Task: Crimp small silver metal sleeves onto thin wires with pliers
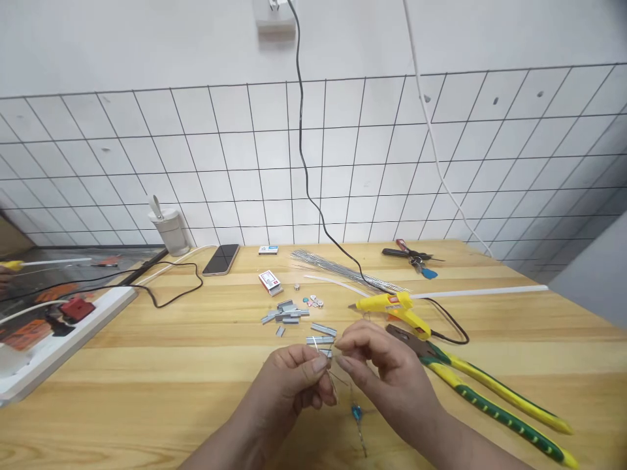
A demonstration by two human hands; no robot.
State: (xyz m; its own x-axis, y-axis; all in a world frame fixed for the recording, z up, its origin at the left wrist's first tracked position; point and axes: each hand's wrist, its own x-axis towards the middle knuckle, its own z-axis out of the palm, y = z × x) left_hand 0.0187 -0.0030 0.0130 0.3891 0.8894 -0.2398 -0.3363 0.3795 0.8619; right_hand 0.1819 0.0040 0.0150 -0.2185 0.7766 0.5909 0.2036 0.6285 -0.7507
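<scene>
Hovering low over the smooth wooden counter [147,365], the left hand [294,385] and right hand [386,375] meet fingertip to fingertip, both pinching a thin shiny wire [335,390] that hangs just below them with a small blue bead [356,412], near silver staples [287,314] and yellow-green pliers [490,391].

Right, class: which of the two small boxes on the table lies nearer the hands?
The red-and-white box, just behind the loose staple strips; the blue-and-white box lies farther back, close to the tiled wall.
</scene>
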